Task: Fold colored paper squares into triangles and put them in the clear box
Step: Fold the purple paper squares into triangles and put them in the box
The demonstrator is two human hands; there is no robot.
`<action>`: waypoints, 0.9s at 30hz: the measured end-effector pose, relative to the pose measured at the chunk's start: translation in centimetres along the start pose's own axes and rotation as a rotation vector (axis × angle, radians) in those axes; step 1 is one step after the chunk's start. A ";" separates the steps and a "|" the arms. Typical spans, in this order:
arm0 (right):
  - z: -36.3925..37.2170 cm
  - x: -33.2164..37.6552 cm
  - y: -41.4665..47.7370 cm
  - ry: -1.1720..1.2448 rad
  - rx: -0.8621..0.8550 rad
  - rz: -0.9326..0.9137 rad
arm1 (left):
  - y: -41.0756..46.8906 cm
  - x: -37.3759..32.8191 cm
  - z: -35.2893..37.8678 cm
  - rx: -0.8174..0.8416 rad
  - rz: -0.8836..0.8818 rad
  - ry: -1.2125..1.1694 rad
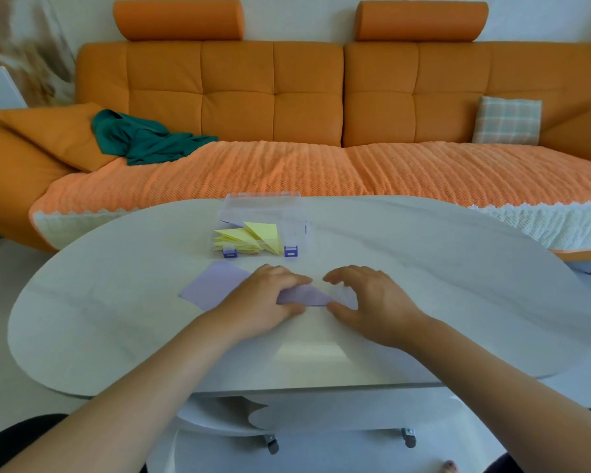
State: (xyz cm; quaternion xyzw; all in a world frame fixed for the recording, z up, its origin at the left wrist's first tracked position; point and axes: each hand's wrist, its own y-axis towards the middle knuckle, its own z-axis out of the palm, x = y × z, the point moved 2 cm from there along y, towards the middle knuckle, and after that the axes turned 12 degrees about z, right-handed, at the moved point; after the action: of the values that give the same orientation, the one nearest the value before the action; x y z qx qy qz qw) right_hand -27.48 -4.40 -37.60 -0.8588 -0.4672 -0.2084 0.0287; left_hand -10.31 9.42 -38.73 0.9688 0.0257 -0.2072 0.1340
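On the white oval table (116, 319), head view: lilac paper (306, 295) folded to a triangle, lying flat between both hands. Left hand (265, 297) laid on its left end, fingers fairly straight, pressing down. Right hand (372, 298) arched over its right end, fingers spread, thumb touching the near corner, gripping nothing. Just left, a flat lilac square (212, 285). Behind, the clear box (263, 213) holding yellow triangles (253, 237). Beyond, an orange sofa (287, 97).

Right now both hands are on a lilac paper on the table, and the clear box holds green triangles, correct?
No: the head view shows yellow triangles, not green, in the clear box. The left hand and right hand are on the lilac paper.
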 end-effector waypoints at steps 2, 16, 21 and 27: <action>0.3 0.6 0.6 -0.007 0.034 -0.036 | 0.3 0.3 -0.2 0.000 0.041 0.040; 0.2 1.2 3.9 -0.268 -0.124 -0.408 | 1.7 0.7 -0.9 -0.052 0.157 0.117; -0.1 1.0 4.6 0.253 -0.035 -0.125 | 2.0 0.7 -2.0 -0.103 -0.092 -0.121; -1.3 1.5 5.1 0.567 0.193 0.075 | 2.3 0.0 -3.4 -0.068 -0.186 -0.428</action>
State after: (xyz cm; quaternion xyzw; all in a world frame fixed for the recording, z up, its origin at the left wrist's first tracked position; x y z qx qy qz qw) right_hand -23.05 -6.35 -35.12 -0.7762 -0.4261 -0.3934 0.2474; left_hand -8.74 8.11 -35.13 0.8912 0.0928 -0.4183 0.1490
